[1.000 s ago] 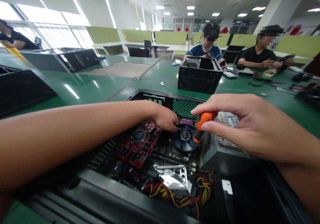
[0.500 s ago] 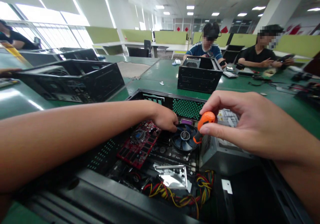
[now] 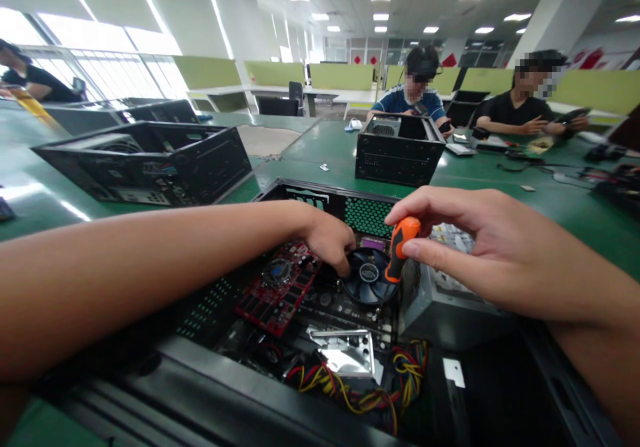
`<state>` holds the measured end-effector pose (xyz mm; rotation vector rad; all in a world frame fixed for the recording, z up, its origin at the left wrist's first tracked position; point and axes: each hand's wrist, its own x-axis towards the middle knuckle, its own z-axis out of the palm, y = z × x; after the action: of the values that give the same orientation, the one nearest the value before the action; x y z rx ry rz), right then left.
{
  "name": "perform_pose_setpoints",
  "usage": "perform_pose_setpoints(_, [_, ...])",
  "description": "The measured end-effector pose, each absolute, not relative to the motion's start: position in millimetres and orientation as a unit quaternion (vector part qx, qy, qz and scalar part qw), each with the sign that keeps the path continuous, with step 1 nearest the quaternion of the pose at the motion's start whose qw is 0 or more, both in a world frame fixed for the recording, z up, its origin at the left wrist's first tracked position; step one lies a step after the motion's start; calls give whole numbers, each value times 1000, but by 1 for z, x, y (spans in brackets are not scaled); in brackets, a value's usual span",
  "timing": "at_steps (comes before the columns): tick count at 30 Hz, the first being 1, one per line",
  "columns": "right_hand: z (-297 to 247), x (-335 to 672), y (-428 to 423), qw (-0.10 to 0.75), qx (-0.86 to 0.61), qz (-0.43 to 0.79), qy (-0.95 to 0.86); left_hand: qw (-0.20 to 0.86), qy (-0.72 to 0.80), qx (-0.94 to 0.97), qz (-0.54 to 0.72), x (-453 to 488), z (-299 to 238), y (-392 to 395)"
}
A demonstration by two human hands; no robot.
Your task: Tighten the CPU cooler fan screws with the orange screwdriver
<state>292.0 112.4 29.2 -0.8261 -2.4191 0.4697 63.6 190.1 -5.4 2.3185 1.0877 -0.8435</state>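
Note:
An orange and dark grey screwdriver (image 3: 402, 244) stands nearly upright in my right hand (image 3: 493, 250), pinched between thumb and fingers. Its lower end is at the right rim of a round black CPU fan (image 3: 369, 292); the tip is hidden. My left hand (image 3: 331, 236) reaches into the open computer case (image 3: 215, 374), its fingers curled down at the fan's left rim. Whether those fingers grip the rim or only touch it I cannot make out. A red graphics card (image 3: 280, 294) lies left of the fan, and a silver power supply (image 3: 440, 307) sits to the right.
Bundled coloured cables (image 3: 350, 394) and a shiny metal bracket (image 3: 345, 354) lie inside the case nearer me. Other computer cases (image 3: 195, 160) (image 3: 397, 157) stand on the green table (image 3: 295, 160). Two people sit across the table, another at far left.
My right hand has shifted slightly left, and the screwdriver is now more upright. The left hand stays at the fan. A hand at the far left case has gone from view.

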Motion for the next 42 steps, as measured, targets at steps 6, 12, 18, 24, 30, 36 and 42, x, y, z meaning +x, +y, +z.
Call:
perform_pose_setpoints(6, [27, 293, 115, 278, -295, 173, -898, 253, 405, 831, -287, 62, -4, 193])
perform_pose_setpoints(12, [27, 293, 116, 274, -301, 180, -896, 223, 396, 846, -278, 61, -11, 194])
perform_pose_setpoints(18, [27, 293, 115, 276, -305, 178, -894, 260, 421, 829, -262, 62, -5, 190])
perform_pose_setpoints(24, [27, 292, 116, 273, -311, 176, -893, 275, 441, 820, -241, 60, -15, 197])
perform_pose_setpoints(30, [27, 293, 116, 275, -316, 179, -890, 240, 404, 839, -275, 61, -8, 191])
perform_pose_setpoints(36, [30, 294, 114, 270, -304, 199, -892, 256, 414, 832, -266, 61, -7, 193])
perform_pose_setpoints(42, [27, 293, 116, 276, -304, 189, -892, 223, 398, 843, -284, 62, -11, 196])
